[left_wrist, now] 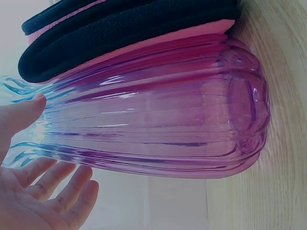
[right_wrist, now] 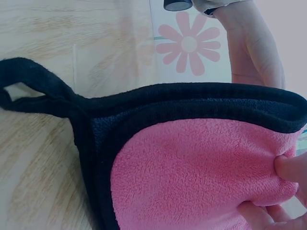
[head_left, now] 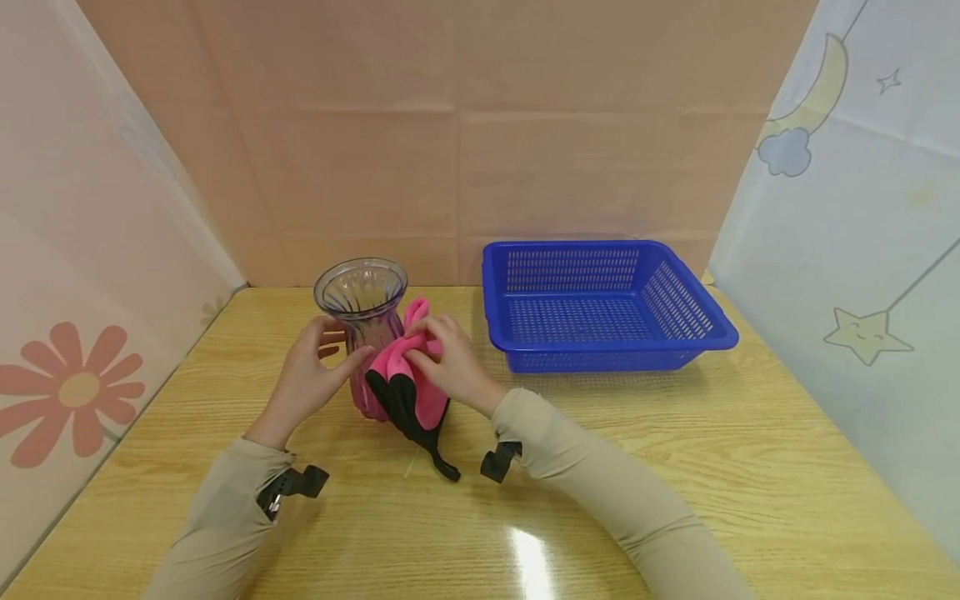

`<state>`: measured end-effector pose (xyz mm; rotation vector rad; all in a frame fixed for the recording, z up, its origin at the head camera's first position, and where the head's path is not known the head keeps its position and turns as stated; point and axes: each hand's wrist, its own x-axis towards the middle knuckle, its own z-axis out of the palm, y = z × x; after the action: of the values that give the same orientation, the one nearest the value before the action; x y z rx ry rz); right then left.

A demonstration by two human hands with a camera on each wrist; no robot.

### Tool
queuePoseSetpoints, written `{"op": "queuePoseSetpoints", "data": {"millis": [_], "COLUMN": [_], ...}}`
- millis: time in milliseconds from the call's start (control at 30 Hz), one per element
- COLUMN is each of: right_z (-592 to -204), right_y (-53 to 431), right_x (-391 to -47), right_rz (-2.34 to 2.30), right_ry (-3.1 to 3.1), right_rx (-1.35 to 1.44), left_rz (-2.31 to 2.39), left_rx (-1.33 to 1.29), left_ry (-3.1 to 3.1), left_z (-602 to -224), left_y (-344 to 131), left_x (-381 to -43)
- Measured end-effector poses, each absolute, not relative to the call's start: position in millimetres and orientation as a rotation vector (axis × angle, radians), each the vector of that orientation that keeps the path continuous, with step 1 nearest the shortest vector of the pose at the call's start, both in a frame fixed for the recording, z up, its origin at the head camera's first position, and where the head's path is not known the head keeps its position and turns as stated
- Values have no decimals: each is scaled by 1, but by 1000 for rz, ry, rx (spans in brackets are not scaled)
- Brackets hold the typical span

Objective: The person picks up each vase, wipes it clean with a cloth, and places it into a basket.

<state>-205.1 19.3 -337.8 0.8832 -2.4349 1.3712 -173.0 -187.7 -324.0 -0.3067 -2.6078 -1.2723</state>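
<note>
A fluted glass vase (head_left: 369, 332), purple-pink with a clearer flared rim, stands upright on the wooden table. My left hand (head_left: 309, 372) holds it near the neck, thumb in front and fingers round the far left side. In the left wrist view, the thumb and fingers span the narrow part of the vase (left_wrist: 158, 110). My right hand (head_left: 456, 360) pinches a pink cloth (head_left: 431, 402) with black edging against the vase's right side. The folded cloth (right_wrist: 192, 163) hangs from thumb and fingers in the right wrist view, its black loop trailing low.
A blue plastic basket (head_left: 600, 343) with slotted walls sits at the back right of the table (head_left: 420, 533). Behind it rises a peach-coloured backdrop (head_left: 450, 167). Printed sheets border the table at left and right.
</note>
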Motion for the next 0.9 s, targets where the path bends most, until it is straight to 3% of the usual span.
{"op": "queuePoseSetpoints", "data": {"millis": [900], "right_z": [-338], "right_y": [19], "right_x": [-204], "right_rz": [1387], "right_ry": [-2451], "right_rx": [860], "left_rz": [-1269], "left_rx": [-301], "left_ry": [-2616], "left_z": [-323], "left_y": [-188], "left_x": [-173]}}
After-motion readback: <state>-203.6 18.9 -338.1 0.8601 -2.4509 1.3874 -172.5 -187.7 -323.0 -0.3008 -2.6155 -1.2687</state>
